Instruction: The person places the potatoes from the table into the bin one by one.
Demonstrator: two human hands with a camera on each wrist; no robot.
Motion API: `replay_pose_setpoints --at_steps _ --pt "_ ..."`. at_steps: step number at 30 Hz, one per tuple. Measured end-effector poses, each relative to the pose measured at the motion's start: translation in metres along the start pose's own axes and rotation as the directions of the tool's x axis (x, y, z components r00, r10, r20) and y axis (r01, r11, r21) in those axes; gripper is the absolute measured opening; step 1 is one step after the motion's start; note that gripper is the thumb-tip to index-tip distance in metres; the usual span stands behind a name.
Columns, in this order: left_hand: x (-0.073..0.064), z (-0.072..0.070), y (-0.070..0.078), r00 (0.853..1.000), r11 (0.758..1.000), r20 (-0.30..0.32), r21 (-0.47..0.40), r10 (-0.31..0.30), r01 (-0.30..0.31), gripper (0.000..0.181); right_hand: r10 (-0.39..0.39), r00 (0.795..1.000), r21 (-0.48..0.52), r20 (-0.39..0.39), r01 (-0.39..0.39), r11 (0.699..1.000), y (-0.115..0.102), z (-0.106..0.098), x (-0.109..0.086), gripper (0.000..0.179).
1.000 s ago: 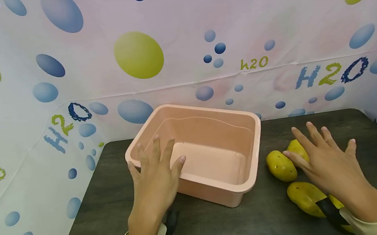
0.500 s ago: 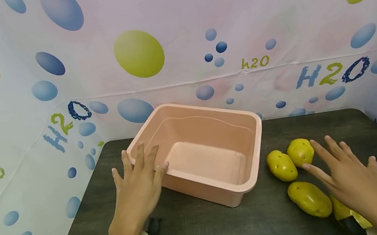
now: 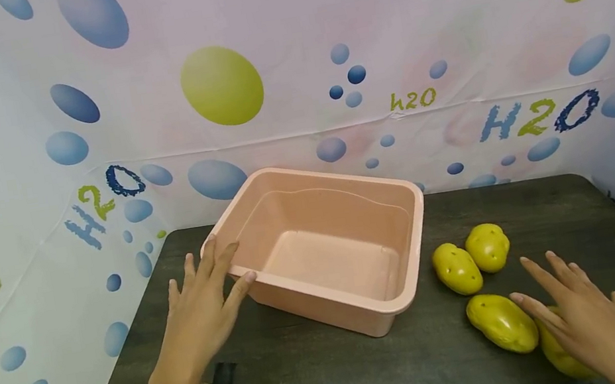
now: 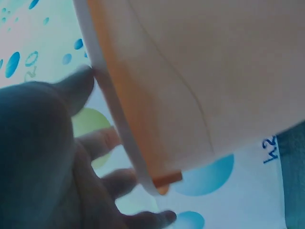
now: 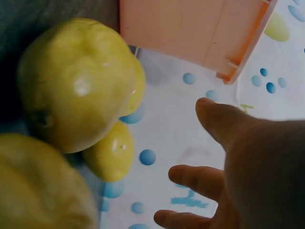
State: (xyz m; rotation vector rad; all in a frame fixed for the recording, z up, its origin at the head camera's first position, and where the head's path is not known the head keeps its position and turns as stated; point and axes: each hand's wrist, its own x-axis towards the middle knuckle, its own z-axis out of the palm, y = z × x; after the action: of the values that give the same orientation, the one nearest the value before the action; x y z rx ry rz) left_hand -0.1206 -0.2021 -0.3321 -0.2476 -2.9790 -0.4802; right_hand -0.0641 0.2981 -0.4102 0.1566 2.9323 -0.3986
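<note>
A pink plastic basin [image 3: 326, 310] stands at an angle in the middle of the dark table. Over its front left corner my left hand [image 3: 198, 320] is spread, fingers apart; in the left wrist view the thumb and fingers are right at the basin's rim [image 4: 112, 90]. My right hand [image 3: 587, 315] hovers with spread fingers above the nearest yellow potatoes and holds nothing. Two potatoes [image 3: 457, 269] lie side by side to the right of the basin. Closer to me are a long potato [image 3: 502, 323] and another potato [image 3: 562, 353], the latter partly hidden by the right hand.
The dark wooden table [image 3: 337, 382] reaches back to a white patterned sheet [image 3: 282, 35] that hangs behind it and along the left and right sides. A black object [image 3: 223, 383] shows beside the left sleeve.
My left hand has drawn back left from over the basin to its rim. My right hand has moved right and toward me, uncovering the back potatoes. Basin and potatoes stay in place.
</note>
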Motion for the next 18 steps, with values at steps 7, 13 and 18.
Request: replay_pose_setpoints --at_steps 7,13,18 --pt "0.007 0.004 -0.021 0.996 0.997 -0.058 -0.039 0.062 -0.064 0.065 -0.019 0.999 0.055 0.035 0.017 0.998 0.014 0.012 -0.003 0.089" --pt "0.014 0.013 -0.038 0.988 0.989 -0.127 -0.1 0.092 -0.105 0.062 -0.018 0.999 0.116 0.036 0.014 0.993 0.023 0.019 -0.006 0.091" --pt "0.02 0.024 -0.049 0.97 0.971 -0.212 -0.182 0.117 -0.157 0.059 -0.004 0.999 0.15 -0.037 0.01 0.989 0.029 0.028 -0.01 0.091"
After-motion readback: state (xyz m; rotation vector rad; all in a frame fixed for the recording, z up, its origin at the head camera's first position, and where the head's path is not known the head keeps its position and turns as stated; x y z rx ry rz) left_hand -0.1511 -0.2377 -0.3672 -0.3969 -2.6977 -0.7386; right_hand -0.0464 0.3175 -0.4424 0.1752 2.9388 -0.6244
